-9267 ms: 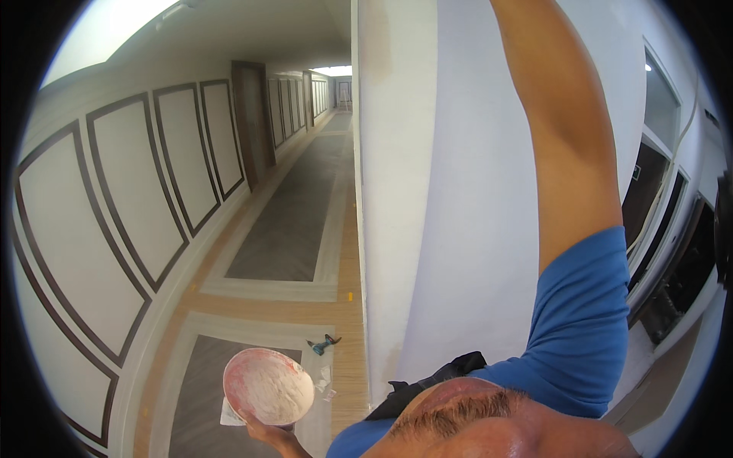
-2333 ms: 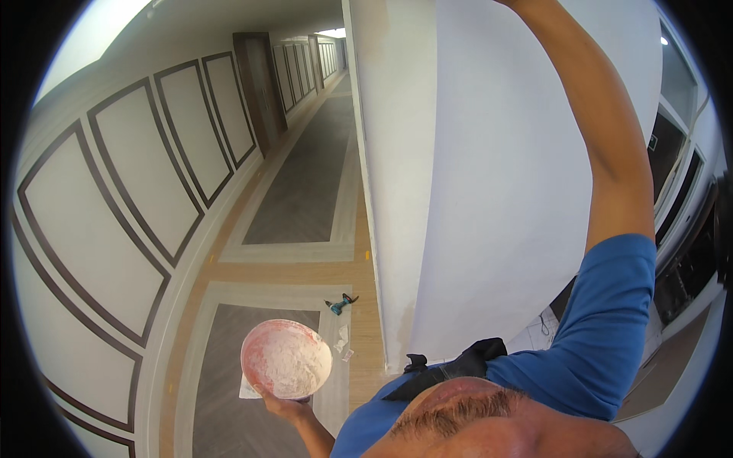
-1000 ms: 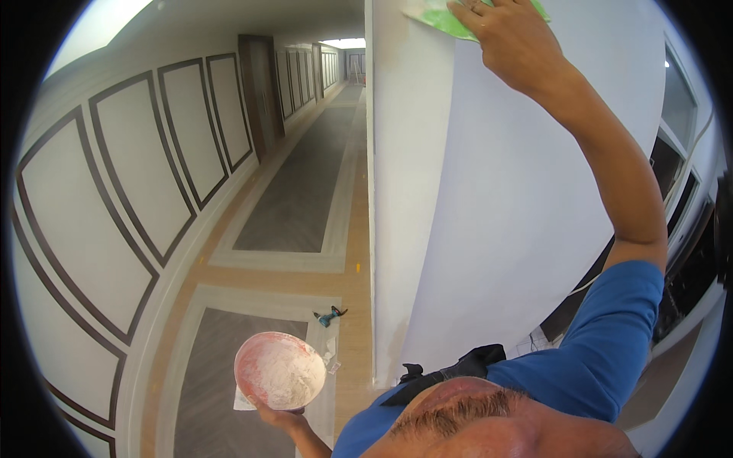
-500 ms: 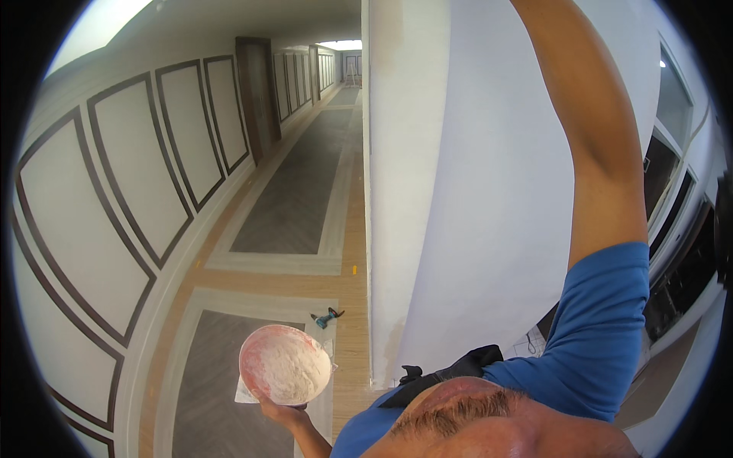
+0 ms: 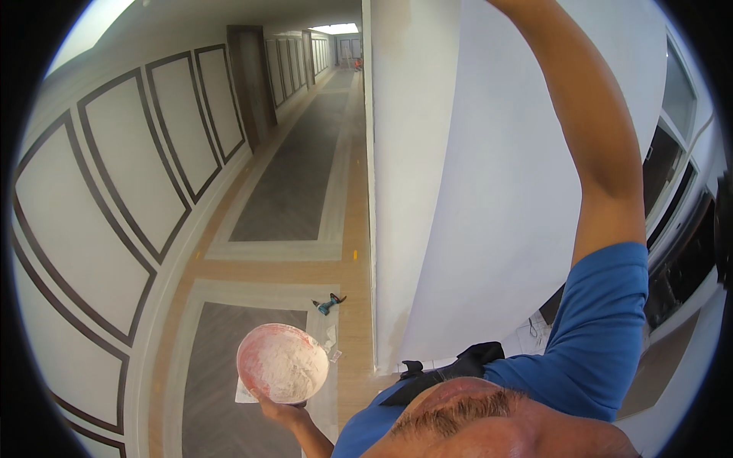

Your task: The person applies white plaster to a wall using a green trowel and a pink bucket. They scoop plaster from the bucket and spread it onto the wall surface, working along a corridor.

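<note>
Left hand (image 5: pixel 282 412) grips the pink bowl (image 5: pixel 254 349) by its near rim, white filler-like paste (image 5: pixel 294 374) inside. Bowl's round, no real long axis, mouth tilted up at me. It sits low and left of my raised right arm (image 5: pixel 599 145), left of the white wall (image 5: pixel 511 198), so left is the nearer one. Right hand runs past the top edge; can't tell its grip. Below: wood-look floor (image 5: pixel 290 269), cordless drill (image 5: pixel 328 304) lying beyond the bowl. Corridor, framed panels (image 5: pixel 114 164) along the left.

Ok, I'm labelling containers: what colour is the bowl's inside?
The bowl is pinkish-red inside, largely coated with off-white material; the head view shows it best.
</note>
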Motion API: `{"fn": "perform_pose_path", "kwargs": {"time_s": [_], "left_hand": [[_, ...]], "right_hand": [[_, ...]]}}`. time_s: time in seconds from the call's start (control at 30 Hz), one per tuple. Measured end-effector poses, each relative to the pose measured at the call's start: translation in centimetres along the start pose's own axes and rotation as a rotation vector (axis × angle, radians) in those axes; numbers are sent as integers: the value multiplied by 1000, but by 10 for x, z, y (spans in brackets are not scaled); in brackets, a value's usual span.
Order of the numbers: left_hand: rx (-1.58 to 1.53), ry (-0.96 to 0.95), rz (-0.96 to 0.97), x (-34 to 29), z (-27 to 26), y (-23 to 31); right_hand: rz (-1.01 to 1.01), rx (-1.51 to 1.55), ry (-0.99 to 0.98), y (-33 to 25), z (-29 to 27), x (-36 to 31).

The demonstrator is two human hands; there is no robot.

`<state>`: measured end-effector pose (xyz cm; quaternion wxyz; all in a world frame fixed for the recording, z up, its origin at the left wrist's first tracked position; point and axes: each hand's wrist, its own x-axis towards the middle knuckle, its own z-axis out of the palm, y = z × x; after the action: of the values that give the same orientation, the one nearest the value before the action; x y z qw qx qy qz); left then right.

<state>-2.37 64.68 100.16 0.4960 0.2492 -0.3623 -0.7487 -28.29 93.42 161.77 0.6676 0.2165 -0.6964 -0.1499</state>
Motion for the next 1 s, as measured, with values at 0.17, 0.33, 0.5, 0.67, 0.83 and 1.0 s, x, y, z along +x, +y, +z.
{"fn": "perform_pose_path", "kwargs": {"time_s": [0.17,0.33,0.5,0.67,0.83,1.0], "left_hand": [[0,-35,5,6,-3,7],[-17,-96,-15,12,-8,4],[-33,-140,-25,14,-12,0],[-30,-156,-24,15,-9,1],[-25,-104,17,7,-9,5],[-3,-38,32,-2,-2,3]], "right_hand": [[-104,24,-122,-40,-12,-45],[-226,-28,-171,-74,-35,-93],[-285,8,-82,-108,-17,-153],[-435,-27,-174,-127,-21,-200],[-277,288,-242,-86,-44,-182],[69,-15,-11,24,-18,-45]]}}
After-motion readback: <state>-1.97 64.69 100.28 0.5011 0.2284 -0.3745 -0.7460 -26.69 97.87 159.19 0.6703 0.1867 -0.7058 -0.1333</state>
